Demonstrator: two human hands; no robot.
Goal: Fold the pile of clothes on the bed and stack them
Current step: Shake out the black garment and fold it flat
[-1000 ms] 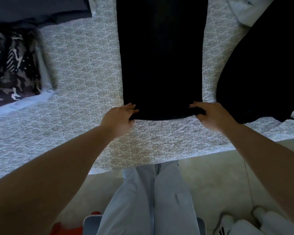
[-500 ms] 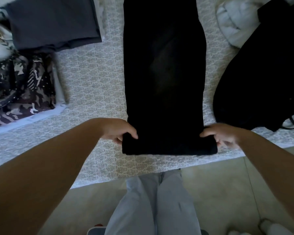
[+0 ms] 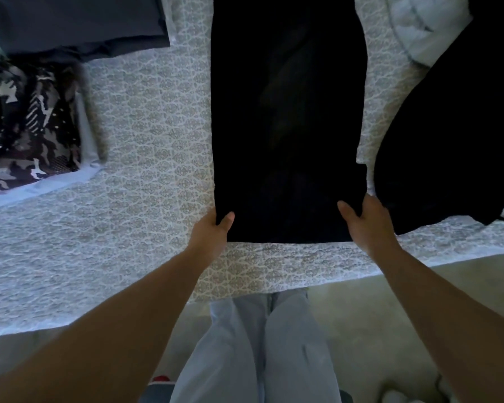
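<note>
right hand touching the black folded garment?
Touching. Head view: right hand grips the long black folded garment at its near right corner, thumb on top of the cloth.

I am seeing both forearms (image 3: 146, 309) bare to the frame edge, no sleeves showing. The legs are wearing loose, pale grey-blue trousers (image 3: 256, 350), their fabric creasing softly along each leg.

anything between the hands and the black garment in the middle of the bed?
Nothing visible. The left hand and right hand already grip the near corners of the black garment, thumbs on top; bare bedspread lies on either side.
</note>
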